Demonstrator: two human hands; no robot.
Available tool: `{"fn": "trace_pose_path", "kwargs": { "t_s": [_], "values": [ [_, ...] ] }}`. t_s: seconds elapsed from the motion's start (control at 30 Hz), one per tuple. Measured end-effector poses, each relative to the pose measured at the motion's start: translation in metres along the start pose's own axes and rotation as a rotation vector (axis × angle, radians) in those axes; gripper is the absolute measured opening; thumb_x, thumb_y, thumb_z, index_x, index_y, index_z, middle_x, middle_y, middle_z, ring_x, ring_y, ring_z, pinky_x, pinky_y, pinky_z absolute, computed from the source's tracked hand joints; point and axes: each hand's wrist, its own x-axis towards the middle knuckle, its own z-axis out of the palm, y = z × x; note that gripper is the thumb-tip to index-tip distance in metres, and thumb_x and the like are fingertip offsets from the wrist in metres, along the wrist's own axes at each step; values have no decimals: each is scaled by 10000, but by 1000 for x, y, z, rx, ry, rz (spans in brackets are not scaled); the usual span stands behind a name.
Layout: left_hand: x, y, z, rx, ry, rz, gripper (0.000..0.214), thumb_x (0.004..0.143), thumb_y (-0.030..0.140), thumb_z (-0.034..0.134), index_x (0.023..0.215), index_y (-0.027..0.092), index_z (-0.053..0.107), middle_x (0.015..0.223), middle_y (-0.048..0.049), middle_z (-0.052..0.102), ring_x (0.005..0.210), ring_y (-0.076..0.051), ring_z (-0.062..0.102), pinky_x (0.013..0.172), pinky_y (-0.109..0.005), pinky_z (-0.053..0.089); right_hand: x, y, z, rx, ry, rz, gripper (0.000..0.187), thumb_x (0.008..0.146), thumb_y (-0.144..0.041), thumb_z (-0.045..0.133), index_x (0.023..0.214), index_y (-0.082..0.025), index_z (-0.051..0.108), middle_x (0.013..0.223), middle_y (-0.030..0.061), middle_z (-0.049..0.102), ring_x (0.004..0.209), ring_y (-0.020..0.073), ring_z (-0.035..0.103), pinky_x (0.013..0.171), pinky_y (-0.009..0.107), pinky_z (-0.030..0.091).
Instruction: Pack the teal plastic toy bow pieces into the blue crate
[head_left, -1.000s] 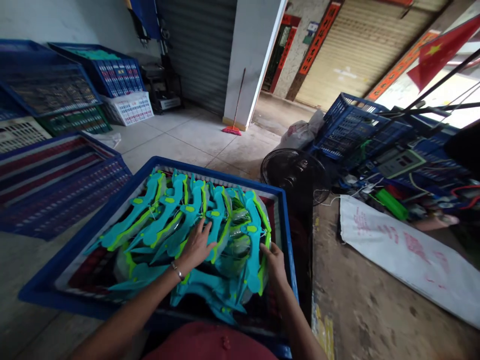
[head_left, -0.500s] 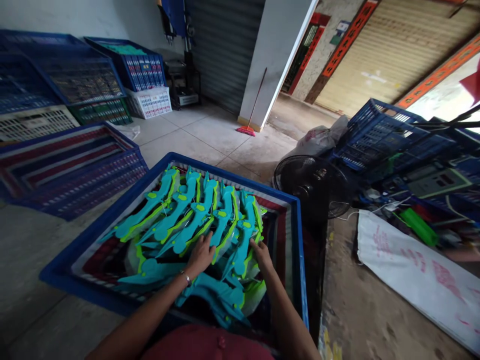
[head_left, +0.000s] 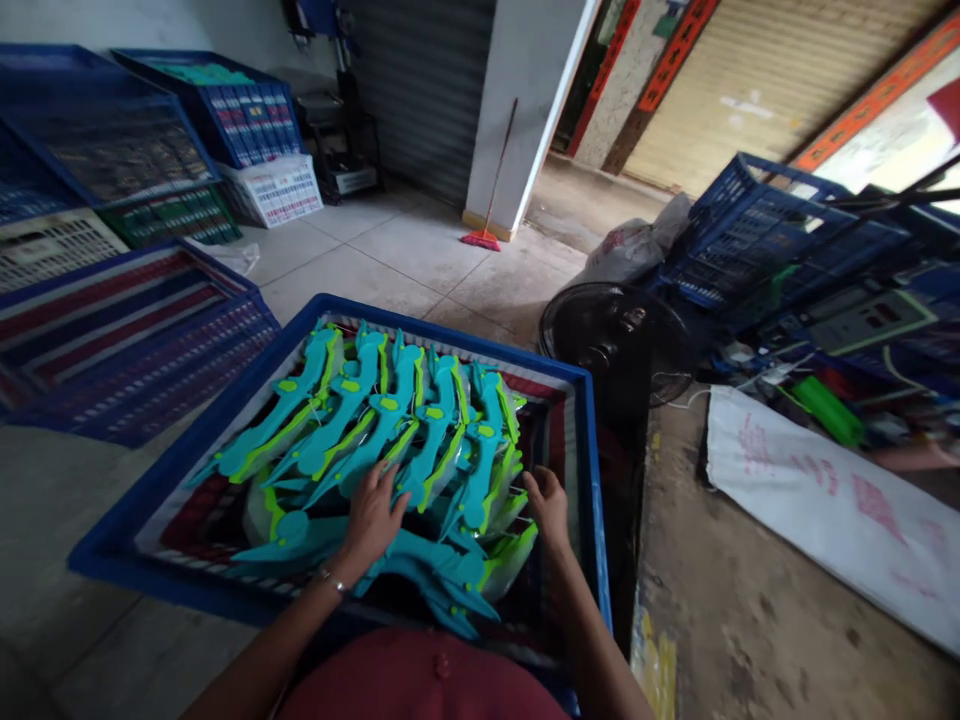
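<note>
A blue plastic crate (head_left: 592,470) in front of me holds a fanned row of several teal and lime-green toy pieces (head_left: 352,410) wrapped in clear plastic. My left hand (head_left: 371,515) lies flat on the near ends of the middle pieces, fingers spread, a bracelet on the wrist. My right hand (head_left: 549,505) rests at the right end of the row, fingers curled against the last pieces next to the crate's right wall. More teal pieces (head_left: 442,580) lie crosswise under my left wrist.
Stacked blue crates (head_left: 135,340) stand to the left, more crates at the back left. A black fan (head_left: 615,345) sits just right of the crate. A concrete bench with a white sack (head_left: 817,500) and cluttered blue crates (head_left: 757,240) lies to the right. A broom (head_left: 484,235) leans on the pillar.
My right hand slid outward and down to the row's right end. My left hand drew slightly back toward me. The view shifted a little.
</note>
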Motion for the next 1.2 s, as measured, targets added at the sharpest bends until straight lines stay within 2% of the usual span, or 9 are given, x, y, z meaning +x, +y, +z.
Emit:
{"fn": "trace_pose_path", "kwargs": {
  "t_s": [0.17, 0.33, 0.4, 0.5, 0.63, 0.73, 0.83, 1.0, 1.2],
  "values": [
    [-20, -40, -57, 12, 77, 108, 629, 1010, 524, 432, 1263, -24, 612, 1360, -282, 522, 1264, -432, 527, 1044, -580, 467, -69, 12, -84, -151, 404, -43, 556, 902, -587, 538, 1192, -120, 626, 1095, 147, 667, 985, 241, 647, 906, 396, 519],
    [-18, -59, -78, -72, -52, 378, 543, 996, 454, 504, 1270, -8, 585, 1358, -305, 519, 1248, -465, 534, 1019, -617, 460, -184, 77, -143, -422, 820, 221, 476, 905, -485, 472, 1148, -99, 608, 1111, 188, 626, 1024, 274, 596, 932, 443, 485],
    [-14, -60, -75, -130, -145, 571, 506, 991, 434, 520, 1290, 29, 565, 1371, -298, 514, 1256, -457, 531, 1011, -602, 464, -248, 109, -143, -526, 896, 378, 447, 892, -443, 494, 1140, -90, 607, 1149, 206, 607, 1112, 298, 562, 1001, 477, 445],
    [-6, -54, -67, -190, -263, 883, 479, 982, 431, 540, 1320, 92, 532, 1383, -272, 521, 1282, -438, 520, 1023, -569, 452, -339, 145, -117, -629, 928, 610, 461, 907, -433, 534, 1169, -59, 593, 1222, 233, 573, 1200, 318, 524, 1048, 508, 410],
    [1, -29, -59, -233, -401, 1120, 508, 988, 452, 513, 1380, 131, 475, 1419, -259, 500, 1354, -426, 465, 1079, -575, 395, -412, 169, -78, -688, 847, 756, 482, 948, -466, 539, 1186, -51, 601, 1333, 245, 535, 1271, 320, 491, 1085, 504, 386],
    [-3, 2, -47, -238, -492, 1176, 499, 996, 436, 497, 1398, 144, 447, 1461, -250, 463, 1409, -413, 408, 1120, -588, 347, -428, 181, -73, -710, 755, 742, 452, 970, -458, 534, 1184, -68, 617, 1322, 198, 566, 1262, 284, 498, 1099, 458, 376],
    [-18, 42, -27, -220, -547, 1247, 551, 993, 481, 496, 1415, 131, 437, 1471, -243, 456, 1415, -408, 396, 1137, -599, 323, -426, 192, -86, -741, 729, 750, 440, 986, -421, 505, 1216, -64, 618, 1309, 201, 574, 1238, 289, 494, 1094, 454, 361],
    [-52, 101, 2, -65, -592, 1178, 630, 1016, 553, 386, 1424, 76, 446, 1497, -241, 443, 1423, -409, 382, 1187, -635, 210, -423, 203, -93, -796, 727, 800, 541, 1006, -383, 425, 1402, -31, 532, 1504, 232, 428, 1404, 354, 313, 1164, 521, 227],
    [-52, 105, 11, -13, -567, 1181, 452, 981, 442, 462, 1254, 93, 549, 1390, -235, 542, 1322, -397, 499, 1171, -622, 268, -431, 194, -79, -799, 718, 816, 555, 1028, -396, 380, 1413, -24, 526, 1509, 226, 426, 1419, 326, 290, 1171, 497, 226]
  ]
}}
